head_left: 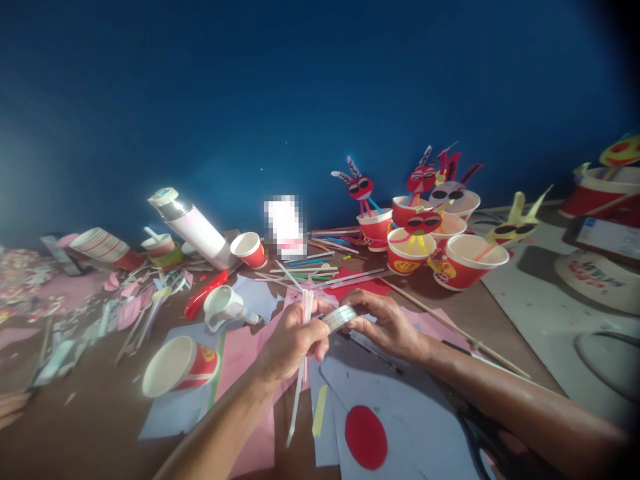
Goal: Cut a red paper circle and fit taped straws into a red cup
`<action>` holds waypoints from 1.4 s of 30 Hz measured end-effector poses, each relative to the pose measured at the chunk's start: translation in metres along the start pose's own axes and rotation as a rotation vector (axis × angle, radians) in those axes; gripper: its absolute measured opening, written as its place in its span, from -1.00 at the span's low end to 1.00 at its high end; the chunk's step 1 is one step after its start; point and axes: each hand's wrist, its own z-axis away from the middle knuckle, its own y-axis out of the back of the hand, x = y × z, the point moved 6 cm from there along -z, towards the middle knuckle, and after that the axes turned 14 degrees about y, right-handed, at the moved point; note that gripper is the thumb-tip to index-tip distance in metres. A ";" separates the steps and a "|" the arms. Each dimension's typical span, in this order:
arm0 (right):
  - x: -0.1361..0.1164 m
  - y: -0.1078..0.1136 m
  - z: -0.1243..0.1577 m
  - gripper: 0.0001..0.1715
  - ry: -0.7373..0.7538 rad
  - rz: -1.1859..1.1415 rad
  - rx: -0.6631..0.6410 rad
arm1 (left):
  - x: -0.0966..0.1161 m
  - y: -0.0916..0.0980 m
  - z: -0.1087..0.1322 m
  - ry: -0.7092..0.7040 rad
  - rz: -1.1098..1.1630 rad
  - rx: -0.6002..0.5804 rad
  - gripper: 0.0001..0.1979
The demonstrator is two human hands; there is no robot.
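Note:
My left hand [295, 335] is closed around a small bundle of white straws [307, 303], held roughly upright. Their lower ends poke out below the fist, one slanting toward me. Pinched between thumb and fingers of my right hand [385, 323] is a roll of clear tape [340, 319], its rim close against my left fingers. I cannot make out whether tape is stuck to the straws. Beneath both hands lie pink paper [250, 400] and pale blue-grey paper [415, 407]. A red paper disc [367, 438] rests on the pale sheet.
Red paper cups [473, 267] with paper-faced figures stand at the right, near a blue wall. A tipped cup [173, 367], a tape dispenser [223, 307], a red-handled tool [205, 293] and a thermos [195, 230] are at left. Black scissors [480, 440] lie near my right forearm. Another person's hand [14, 407] shows far left.

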 end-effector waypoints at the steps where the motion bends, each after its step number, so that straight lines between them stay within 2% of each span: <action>1: 0.001 0.000 0.001 -0.73 -0.022 -0.019 0.007 | 0.000 -0.001 0.000 0.003 0.010 -0.020 -0.82; 4: 0.004 0.000 0.003 -0.74 -0.054 -0.040 0.018 | 0.000 -0.002 -0.001 0.007 0.017 -0.033 -0.84; 13: 0.007 -0.002 0.004 -0.77 -0.090 -0.098 0.018 | -0.007 0.003 -0.008 -0.003 0.062 0.031 -0.80; 17: 0.008 -0.003 0.006 -0.81 -0.131 -0.181 0.045 | -0.004 0.001 -0.006 0.025 0.068 -0.017 -0.76; 20: 0.009 -0.004 0.007 -0.80 -0.148 -0.211 0.055 | -0.001 -0.002 -0.004 0.041 0.104 -0.066 -0.83; 24: 0.011 -0.005 0.006 -0.79 -0.151 -0.190 0.032 | 0.001 -0.003 -0.006 0.036 0.086 -0.066 -0.83; 29: 0.008 -0.003 0.004 -0.77 -0.108 -0.135 -0.009 | -0.004 0.002 -0.010 0.077 0.096 0.000 -0.90; 35: 0.001 -0.001 0.001 -0.80 0.014 -0.002 -0.033 | -0.003 0.001 -0.011 0.083 0.107 -0.018 -0.89; 42: 0.004 -0.002 0.002 -0.78 -0.013 -0.036 -0.040 | -0.007 0.002 -0.013 0.112 0.126 -0.014 -0.89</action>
